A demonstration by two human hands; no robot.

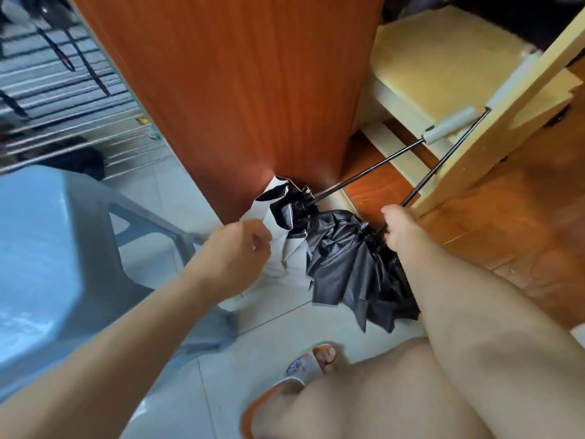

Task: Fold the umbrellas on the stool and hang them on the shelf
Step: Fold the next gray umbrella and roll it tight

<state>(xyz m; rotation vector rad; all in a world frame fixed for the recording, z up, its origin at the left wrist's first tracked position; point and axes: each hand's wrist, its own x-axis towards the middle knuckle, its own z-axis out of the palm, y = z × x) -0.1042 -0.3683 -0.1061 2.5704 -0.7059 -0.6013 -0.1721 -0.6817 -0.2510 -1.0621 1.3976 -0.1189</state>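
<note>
Umbrellas, two, over the floor tiles beside stool (63,248): black umbrella (351,267) gripped at its shaft by right hand (400,231), long axis running up-right to handle (449,124); white umbrella (285,245) fabric pinched by left hand (240,245).

The right hand (399,228) hides its fingers and part of the black umbrella (348,267).

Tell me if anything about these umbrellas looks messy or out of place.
Yes. Both umbrellas are only half collapsed. The black umbrella, gripped by the right hand, has loose, splayed canopy folds. The white umbrella, held by the left hand, is crumpled, with its shaft fully extended.
</note>
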